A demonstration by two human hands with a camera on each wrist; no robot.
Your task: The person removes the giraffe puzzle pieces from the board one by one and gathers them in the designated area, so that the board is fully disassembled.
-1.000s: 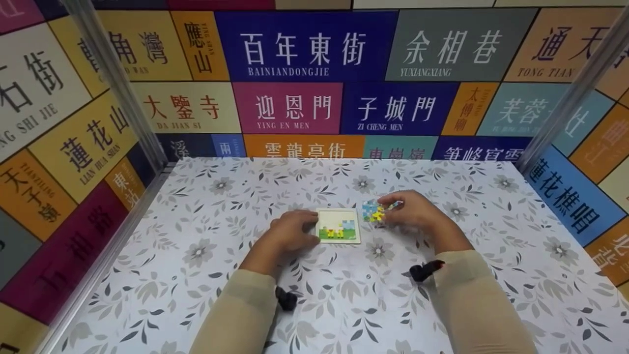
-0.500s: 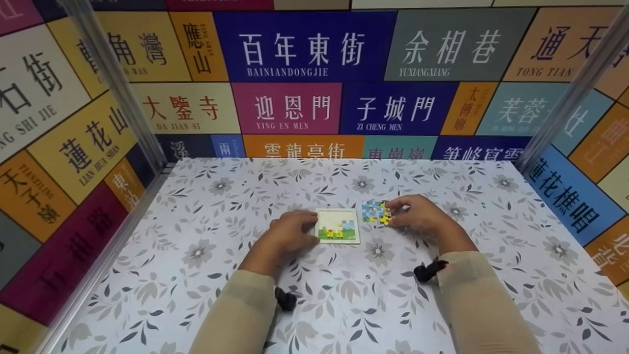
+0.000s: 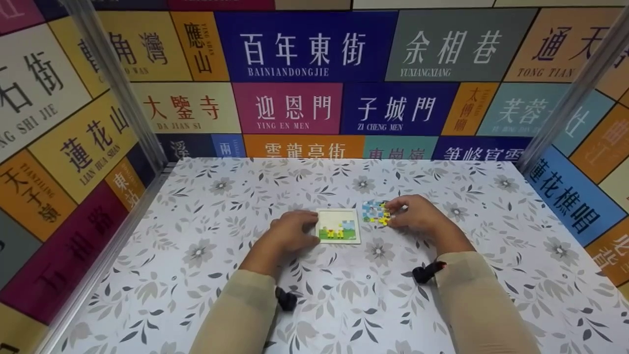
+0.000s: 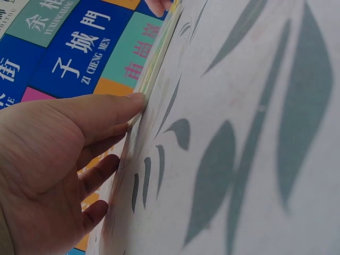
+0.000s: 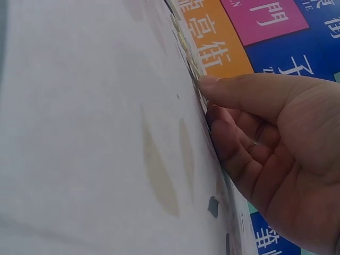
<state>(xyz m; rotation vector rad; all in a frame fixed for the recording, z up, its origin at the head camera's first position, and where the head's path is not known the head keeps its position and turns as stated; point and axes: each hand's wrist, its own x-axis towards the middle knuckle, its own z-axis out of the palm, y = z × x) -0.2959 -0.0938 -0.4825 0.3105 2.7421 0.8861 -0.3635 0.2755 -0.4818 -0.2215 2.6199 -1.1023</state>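
My left hand [image 3: 294, 230] is at the left edge of a small puzzle board [image 3: 360, 226], gripping that side with thumb and fingertips. Grass and yellow figures in joined pieces fill the board's lower part, with a little blue at the right; its upper left is bare cream. In the left wrist view, the thumb [image 4: 125, 108] meets the board's thin edge. Just right of the board lies a cluster of blue and yellow jigsaw pieces [image 3: 373, 212]. The fingertips of my right hand [image 3: 415, 215] touch the cluster's right side. My right thumb [image 5: 228, 91] touches thin edges there.
A white cloth with grey flowers and leaves covers the table [image 3: 344, 305]. Behind it rises a wall [image 3: 314, 108] of coloured sign panels. Upright metal posts stand at the left [image 3: 118, 83] and right [image 3: 565, 88]. Small black wrist cameras show at both sleeves.
My right hand has drawn slightly right and back, showing more of the loose pieces; the piece formerly tilted between its fingers no longer shows there. My left hand and the board stay put.
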